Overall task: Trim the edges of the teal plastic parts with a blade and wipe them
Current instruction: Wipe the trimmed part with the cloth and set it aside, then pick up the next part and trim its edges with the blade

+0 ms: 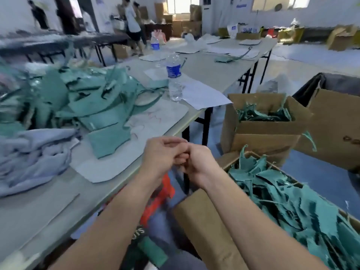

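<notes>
Teal plastic parts point(93, 98) are heaped on the worktop point(48, 201), up and left of both hands. The nearest flat piece point(109, 141) lies just left of my left hand point(162, 152), its near edge facing me. Left hand is nearer, so I'd reach with that. Right hand point(197, 165) touches the left, both with fingers curled together, past the worktop edge (no blade visible, can't tell if anything's pinched). Scrap box point(204, 221) sits to the right.
</notes>
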